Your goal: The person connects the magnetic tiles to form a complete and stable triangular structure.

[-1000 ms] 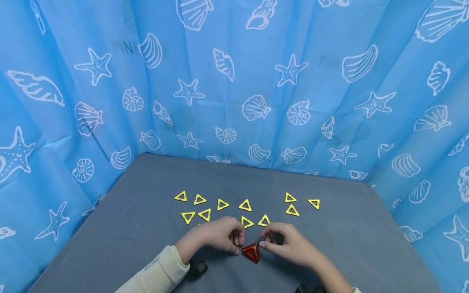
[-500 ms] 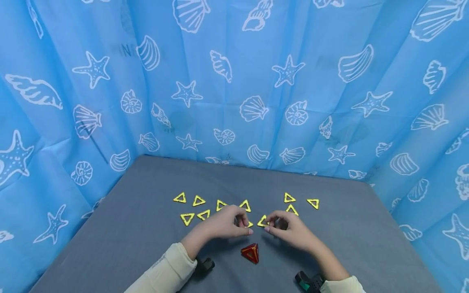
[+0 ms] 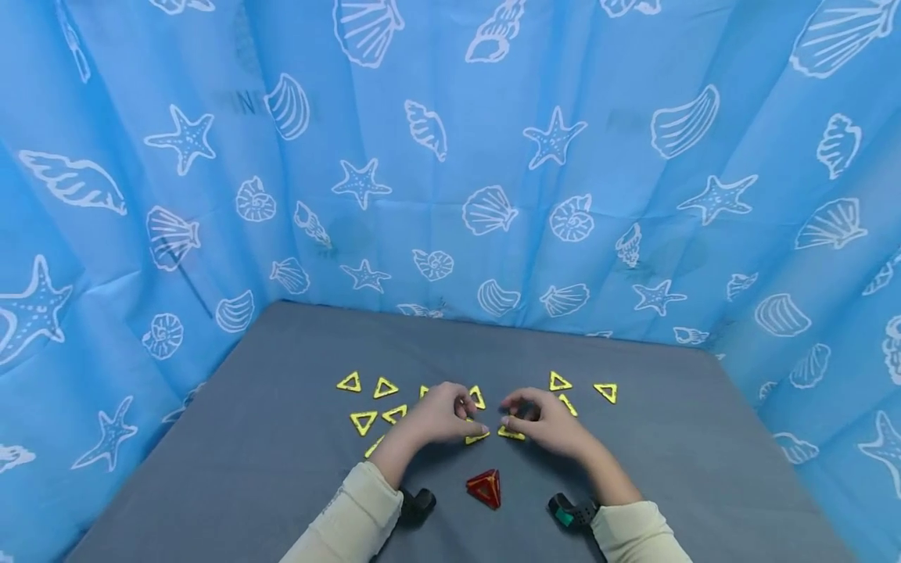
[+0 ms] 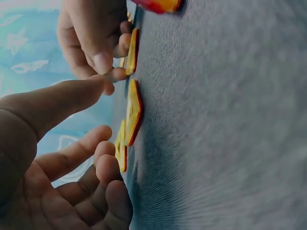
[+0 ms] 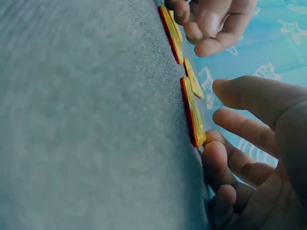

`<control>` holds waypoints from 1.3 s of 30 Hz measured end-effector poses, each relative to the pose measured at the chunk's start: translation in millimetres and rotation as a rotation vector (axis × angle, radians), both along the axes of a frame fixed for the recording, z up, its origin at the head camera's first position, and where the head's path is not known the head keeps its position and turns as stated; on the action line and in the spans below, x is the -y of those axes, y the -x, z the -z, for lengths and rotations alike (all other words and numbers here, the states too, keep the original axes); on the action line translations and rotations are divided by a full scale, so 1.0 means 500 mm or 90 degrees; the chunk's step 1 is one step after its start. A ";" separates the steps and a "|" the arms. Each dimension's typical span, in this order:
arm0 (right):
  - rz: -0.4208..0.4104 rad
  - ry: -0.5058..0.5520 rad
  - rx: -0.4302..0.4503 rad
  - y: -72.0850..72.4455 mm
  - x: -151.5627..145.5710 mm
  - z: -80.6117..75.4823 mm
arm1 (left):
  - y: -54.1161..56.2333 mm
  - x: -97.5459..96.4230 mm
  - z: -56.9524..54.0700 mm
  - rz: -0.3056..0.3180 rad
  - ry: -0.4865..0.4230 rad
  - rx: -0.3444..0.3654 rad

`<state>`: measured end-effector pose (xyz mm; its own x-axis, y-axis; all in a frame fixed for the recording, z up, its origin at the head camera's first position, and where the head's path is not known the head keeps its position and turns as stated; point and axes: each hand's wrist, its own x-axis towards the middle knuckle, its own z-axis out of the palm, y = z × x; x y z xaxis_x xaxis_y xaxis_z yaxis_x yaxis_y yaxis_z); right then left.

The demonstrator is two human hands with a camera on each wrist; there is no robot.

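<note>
In the head view, my left hand hovers low over a flat yellow triangle tile with a hollow centre. My right hand is just right of it, beside another yellow triangle tile. The left wrist view shows the left thumb and fingers spread apart near a tile with a red edge, nothing between them. In the right wrist view, the right fingertips are right at the end of a tile, the thumb held away. A small red pyramid of triangles sits nearer the body, untouched.
Several yellow triangle tiles lie flat on the grey table, such as a left tile and a far-right tile. A blue shell-print curtain hangs behind. Black wrist devices, like the right device, sit under the wrists.
Both hands have left the red pyramid and moved away from the body to the two nearest middle tiles. The pyramid stays on the table.
</note>
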<state>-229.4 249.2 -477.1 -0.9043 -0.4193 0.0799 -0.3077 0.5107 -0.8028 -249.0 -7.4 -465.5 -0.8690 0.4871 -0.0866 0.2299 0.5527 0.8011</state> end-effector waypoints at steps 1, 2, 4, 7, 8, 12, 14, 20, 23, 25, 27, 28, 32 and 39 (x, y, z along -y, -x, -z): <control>0.002 -0.001 0.001 0.000 -0.003 0.001 | 0.000 -0.003 0.000 0.000 0.004 0.006; 0.003 -0.003 0.004 0.000 -0.006 0.001 | -0.001 -0.005 0.001 0.001 0.010 0.012; -0.008 -0.002 0.014 -0.001 -0.013 0.001 | -0.002 -0.007 0.002 0.000 0.021 0.022; -0.025 0.000 0.032 0.000 -0.023 -0.002 | -0.002 -0.004 0.004 -0.006 0.026 0.028; -0.029 -0.004 0.032 0.001 -0.026 -0.003 | -0.002 -0.002 0.004 -0.006 0.022 0.028; -0.041 -0.014 0.032 0.005 -0.039 -0.007 | 0.002 0.004 0.003 -0.003 0.003 0.026; -0.051 -0.016 0.029 0.007 -0.044 -0.006 | 0.004 0.006 0.004 -0.001 -0.001 0.033; -0.086 0.000 0.031 0.009 -0.054 -0.002 | 0.003 0.007 0.006 -0.009 -0.004 0.051; -0.091 0.002 0.034 0.010 -0.056 0.002 | 0.002 0.005 0.007 -0.010 -0.008 0.053; -0.091 -0.001 0.034 0.011 -0.056 0.004 | 0.002 0.006 0.006 -0.009 -0.011 0.058; -0.089 -0.009 0.030 0.013 -0.055 0.005 | 0.004 0.008 0.004 -0.006 -0.011 0.062; -0.087 -0.012 0.032 0.013 -0.054 0.006 | 0.003 0.008 0.005 -0.004 -0.010 0.065; -0.080 -0.017 0.026 0.013 -0.053 0.008 | 0.004 0.007 0.004 0.012 -0.010 0.064; -0.076 -0.028 0.027 0.012 -0.047 0.008 | 0.003 0.005 0.005 0.033 -0.003 0.063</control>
